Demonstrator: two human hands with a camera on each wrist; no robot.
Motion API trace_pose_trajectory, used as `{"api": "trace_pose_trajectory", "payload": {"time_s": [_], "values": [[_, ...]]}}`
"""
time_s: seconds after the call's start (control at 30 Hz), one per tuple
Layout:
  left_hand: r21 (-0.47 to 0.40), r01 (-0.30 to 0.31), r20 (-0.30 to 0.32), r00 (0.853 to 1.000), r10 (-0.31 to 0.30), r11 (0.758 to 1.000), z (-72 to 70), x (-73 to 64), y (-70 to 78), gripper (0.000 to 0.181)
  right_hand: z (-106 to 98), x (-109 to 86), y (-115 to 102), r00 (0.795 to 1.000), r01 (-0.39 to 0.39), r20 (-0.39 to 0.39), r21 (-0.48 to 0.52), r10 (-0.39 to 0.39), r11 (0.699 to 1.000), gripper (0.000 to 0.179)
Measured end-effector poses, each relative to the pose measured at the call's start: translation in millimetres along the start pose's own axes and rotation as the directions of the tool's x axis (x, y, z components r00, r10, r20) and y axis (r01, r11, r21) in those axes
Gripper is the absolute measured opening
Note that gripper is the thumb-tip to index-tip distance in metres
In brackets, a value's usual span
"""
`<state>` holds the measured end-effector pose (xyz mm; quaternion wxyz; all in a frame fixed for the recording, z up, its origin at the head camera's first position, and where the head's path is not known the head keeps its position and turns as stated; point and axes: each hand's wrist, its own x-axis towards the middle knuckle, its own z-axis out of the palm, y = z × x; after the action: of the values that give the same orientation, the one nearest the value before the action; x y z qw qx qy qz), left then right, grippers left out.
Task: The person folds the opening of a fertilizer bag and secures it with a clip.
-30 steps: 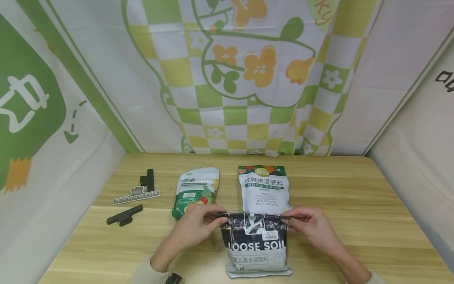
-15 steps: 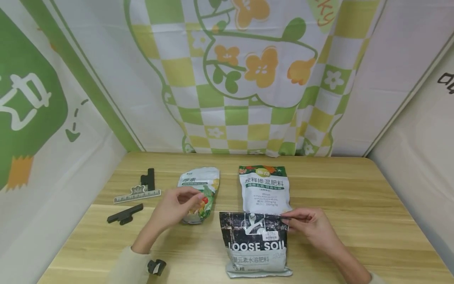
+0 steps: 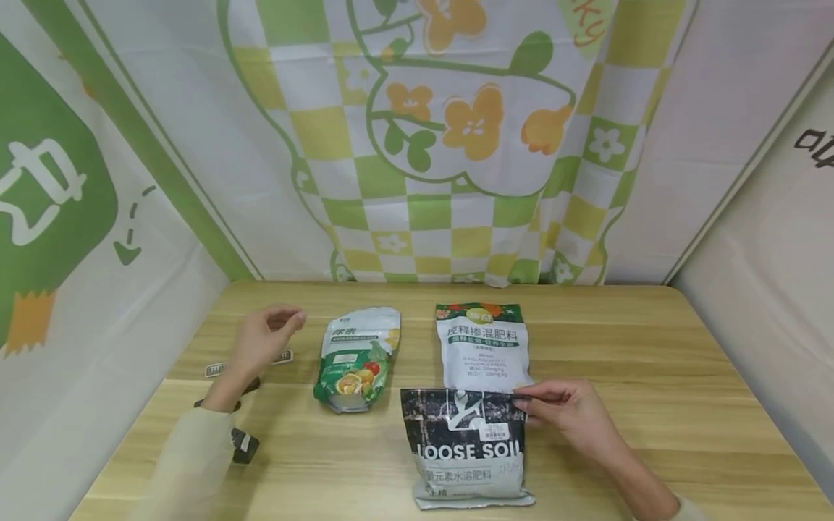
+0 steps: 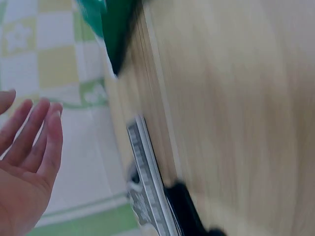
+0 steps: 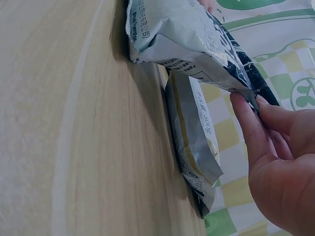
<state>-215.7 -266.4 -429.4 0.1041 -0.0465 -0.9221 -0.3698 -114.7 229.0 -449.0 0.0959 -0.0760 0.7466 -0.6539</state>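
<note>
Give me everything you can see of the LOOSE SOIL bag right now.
The LOOSE SOIL bag is a glossy plastic pouch, black-and-white mottled on top, grey-white below with white lettering and a small white label. It looks filled and lies flat on the wooden table, top edge away from the person. That top edge meets or slightly overlaps the white fertiliser bag behind it. The right hand pinches its top right corner; the left hand is off it.
</note>
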Motion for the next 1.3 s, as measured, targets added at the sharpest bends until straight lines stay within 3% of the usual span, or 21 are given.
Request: {"api": "trace_pose_trajectory", "payload": {"time_s": [0.23,0.43,0.57,0.8,0.9,1.1,1.3], "values": [[0.114,0.085,-0.031,0.996,-0.082,0.99,-20.1,18.3,-33.1,0.043,1,-0.2,0,0.998,-0.063,-0.027,0.038,0.064,0.997,0.035],[0.144,0.181,-0.003,0.983,-0.183,0.973,-28.9,25.7,-50.4,0.047,3,-0.2,-2,0.981,-0.17,-0.077,0.095,0.178,0.981,0.032],[0.179,0.225,0.029,0.972,-0.233,0.958,-32.6,28.7,-59.7,0.048,3,-1.3,-3,0.976,-0.198,-0.072,0.12,0.207,0.973,0.035],[0.292,0.246,0.136,0.946,-0.295,0.924,-36.4,31.7,-71.8,0.055,-3,-3.7,-3,0.977,-0.202,-0.032,0.143,0.209,0.969,0.047],[0.299,0.253,0.159,0.938,-0.309,0.92,-36.8,32.7,-74.7,0.056,-5,-4.1,-3,0.98,-0.194,-0.021,0.145,0.199,0.97,0.049],[0.277,0.25,0.183,0.934,-0.306,0.928,-35.4,33.7,-74.9,0.054,-5,-4.9,0,0.983,-0.176,-0.03,0.139,0.182,0.974,0.043],[0.326,0.224,0.192,0.936,-0.297,0.918,-32.9,36.5,-71.0,0.05,-4,-4.3,1,0.983,-0.17,-0.041,0.138,0.177,0.976,0.038]]}}
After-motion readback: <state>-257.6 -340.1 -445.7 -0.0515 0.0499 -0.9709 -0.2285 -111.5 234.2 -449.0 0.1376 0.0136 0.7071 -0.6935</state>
